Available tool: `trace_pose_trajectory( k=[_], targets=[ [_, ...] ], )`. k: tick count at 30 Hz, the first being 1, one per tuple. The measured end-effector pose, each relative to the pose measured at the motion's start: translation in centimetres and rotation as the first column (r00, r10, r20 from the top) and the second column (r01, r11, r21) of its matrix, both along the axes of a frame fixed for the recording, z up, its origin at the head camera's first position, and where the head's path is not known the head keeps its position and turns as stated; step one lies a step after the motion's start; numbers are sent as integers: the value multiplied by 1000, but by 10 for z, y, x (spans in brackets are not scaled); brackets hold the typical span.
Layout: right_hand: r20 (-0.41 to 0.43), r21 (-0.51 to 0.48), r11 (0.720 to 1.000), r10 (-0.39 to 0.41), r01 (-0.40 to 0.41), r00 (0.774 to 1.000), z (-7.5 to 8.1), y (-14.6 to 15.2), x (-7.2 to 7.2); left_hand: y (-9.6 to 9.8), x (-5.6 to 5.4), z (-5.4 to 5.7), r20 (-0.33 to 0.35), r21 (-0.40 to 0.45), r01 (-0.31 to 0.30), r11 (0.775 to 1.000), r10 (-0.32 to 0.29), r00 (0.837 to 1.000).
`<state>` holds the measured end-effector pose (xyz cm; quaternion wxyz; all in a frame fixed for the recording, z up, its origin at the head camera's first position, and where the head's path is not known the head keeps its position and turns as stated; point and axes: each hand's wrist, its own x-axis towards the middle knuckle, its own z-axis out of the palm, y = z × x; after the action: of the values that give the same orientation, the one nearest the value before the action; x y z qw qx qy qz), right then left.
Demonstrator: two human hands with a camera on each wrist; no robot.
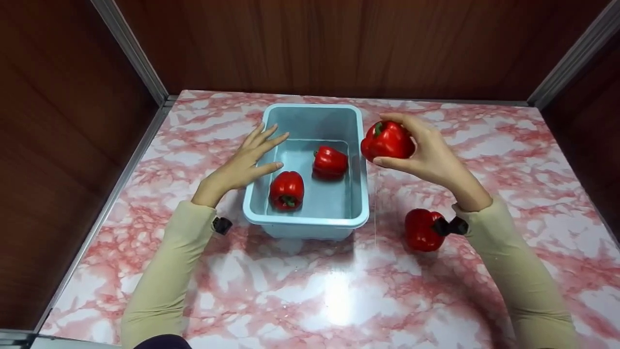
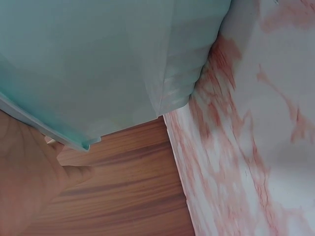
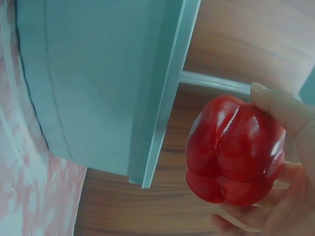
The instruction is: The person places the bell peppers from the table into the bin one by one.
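Note:
A red bell pepper (image 1: 389, 141) is gripped between the thumb and fingers of my right hand (image 1: 431, 151), just off the right rim of a light blue plastic bin (image 1: 304, 221). The right wrist view shows that bell pepper (image 3: 236, 152) from its lobed side, held beside the bin's outer wall (image 3: 98, 88). My left hand (image 1: 242, 162) spreads its fingers over the bin's left rim and holds nothing. Inside the bin lie two more bell peppers, one (image 1: 287, 191) near the front left and one (image 1: 330, 163) toward the right.
Another red bell pepper (image 1: 422, 230) rests on the marbled table (image 1: 271, 291) right of the bin, partly hidden by the right wrist's black camera (image 1: 455, 226). Brown wood-grain panels (image 1: 339, 48) enclose the table at the back and both sides.

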<state>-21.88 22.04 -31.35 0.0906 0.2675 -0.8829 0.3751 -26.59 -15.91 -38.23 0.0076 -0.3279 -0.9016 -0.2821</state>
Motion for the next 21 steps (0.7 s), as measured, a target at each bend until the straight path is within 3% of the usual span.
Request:
trace_pose_trajectory(
  k=[21],
  targets=[
    [-38, 7, 999, 52, -51, 998, 6, -15, 0, 0, 0, 1, -6, -22, -10, 1000, 10, 1000]
  ],
)
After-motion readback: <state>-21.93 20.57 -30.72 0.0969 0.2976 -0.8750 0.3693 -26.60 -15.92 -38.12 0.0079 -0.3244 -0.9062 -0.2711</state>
